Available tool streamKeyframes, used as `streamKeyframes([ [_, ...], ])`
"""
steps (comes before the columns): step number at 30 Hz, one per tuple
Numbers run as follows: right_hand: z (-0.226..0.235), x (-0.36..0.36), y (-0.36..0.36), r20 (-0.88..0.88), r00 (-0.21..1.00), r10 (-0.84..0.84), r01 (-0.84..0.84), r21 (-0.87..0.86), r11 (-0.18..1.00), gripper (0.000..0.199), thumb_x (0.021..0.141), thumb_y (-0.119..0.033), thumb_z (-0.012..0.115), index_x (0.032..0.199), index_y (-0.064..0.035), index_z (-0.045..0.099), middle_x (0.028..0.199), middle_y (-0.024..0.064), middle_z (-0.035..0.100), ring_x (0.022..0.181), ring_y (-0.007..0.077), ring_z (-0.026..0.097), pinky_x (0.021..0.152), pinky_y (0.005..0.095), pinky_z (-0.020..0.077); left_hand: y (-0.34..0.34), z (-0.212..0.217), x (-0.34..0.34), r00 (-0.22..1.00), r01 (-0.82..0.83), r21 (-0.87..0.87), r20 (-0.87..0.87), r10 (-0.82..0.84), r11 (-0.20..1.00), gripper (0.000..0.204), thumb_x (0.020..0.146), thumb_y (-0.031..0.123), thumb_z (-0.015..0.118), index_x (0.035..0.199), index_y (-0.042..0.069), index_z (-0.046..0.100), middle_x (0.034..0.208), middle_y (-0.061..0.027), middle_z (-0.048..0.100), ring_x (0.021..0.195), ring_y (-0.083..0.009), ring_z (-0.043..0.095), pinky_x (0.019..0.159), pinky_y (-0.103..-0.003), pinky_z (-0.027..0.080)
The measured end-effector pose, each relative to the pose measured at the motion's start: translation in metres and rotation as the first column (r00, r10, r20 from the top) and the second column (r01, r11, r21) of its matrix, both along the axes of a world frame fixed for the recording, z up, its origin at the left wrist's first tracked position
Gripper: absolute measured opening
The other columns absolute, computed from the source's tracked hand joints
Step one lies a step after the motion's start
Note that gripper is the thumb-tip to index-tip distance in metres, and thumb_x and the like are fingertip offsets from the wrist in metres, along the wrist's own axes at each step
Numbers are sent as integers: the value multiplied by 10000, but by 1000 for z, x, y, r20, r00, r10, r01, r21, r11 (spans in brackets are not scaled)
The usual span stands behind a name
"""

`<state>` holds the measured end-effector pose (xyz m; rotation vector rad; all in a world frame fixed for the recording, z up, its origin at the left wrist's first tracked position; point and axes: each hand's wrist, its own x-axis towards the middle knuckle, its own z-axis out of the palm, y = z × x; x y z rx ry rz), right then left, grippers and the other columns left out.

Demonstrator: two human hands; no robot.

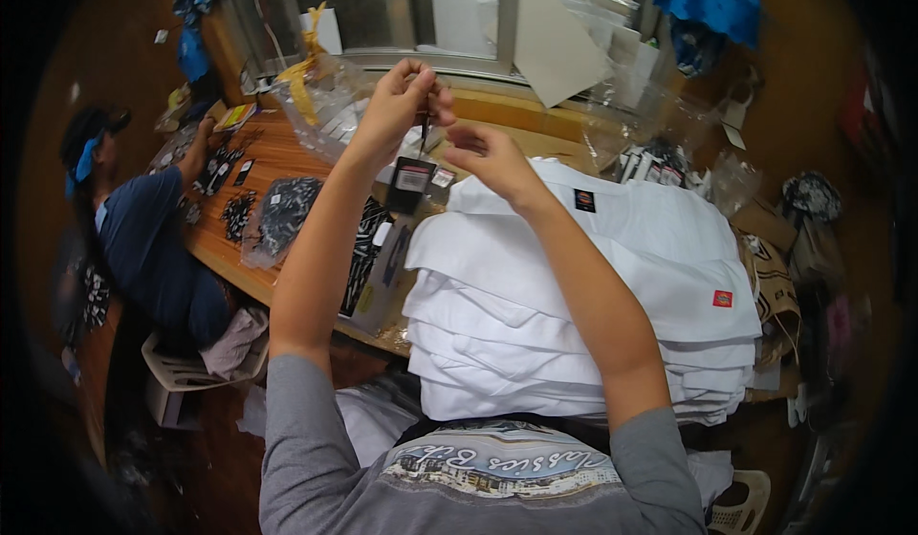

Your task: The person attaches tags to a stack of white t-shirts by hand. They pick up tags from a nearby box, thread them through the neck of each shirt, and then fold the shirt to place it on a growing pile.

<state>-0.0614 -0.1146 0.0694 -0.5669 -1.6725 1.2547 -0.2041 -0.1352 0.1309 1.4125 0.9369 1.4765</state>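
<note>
Raised over the far side of the table, my left hand is closed in a pinch on the thin dark string of a hang tag. The black hang tag dangles below it, with a white label on its face; a second small white label shows beside it. My right hand is just right of the string, fingers loosely apart, and nothing shows in it. Under my right forearm lies a tall stack of folded white shirts; the top one has a black neck label and a small red patch.
Left of the stack, a box holds many black tags. A clear bag of dark items lies on the wooden table. At the far left a co-worker sits at the table's edge. Plastic bags and cardboard lean at the window.
</note>
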Motion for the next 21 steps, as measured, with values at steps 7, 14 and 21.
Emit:
streamKeyframes([
  [7, 49, 90, -2, 58, 994, 93, -81, -176, 981, 244, 752, -154, 555, 916, 24, 527, 688, 32, 557, 574, 87, 479, 541, 223, 406, 25, 22, 63, 864, 308, 147, 370, -341, 940, 136, 785, 65, 503, 892, 44, 423, 838, -97, 548, 737, -188, 562, 691, -282, 481],
  [14, 91, 242, 2, 782, 451, -430, 229, 365, 903, 242, 661, -130, 614, 887, -44, 596, 698, 63, 594, 633, 130, 541, 568, 255, 409, 52, -24, 138, 817, 318, -109, 535, -214, 942, 283, 749, 1, 523, 990, -13, 375, 872, -149, 557, 754, -248, 571, 682, -315, 508],
  [21, -8, 269, 31, 869, 61, -490, 141, 479, 867, 406, 572, -97, 663, 962, -44, 564, 853, 100, 594, 820, 216, 556, 685, 286, 434, 73, -121, 187, 949, 159, -245, -229, -216, 957, 56, 691, 21, 599, 721, -3, 558, 686, -81, 579, 563, -115, 533, 536, -211, 441],
])
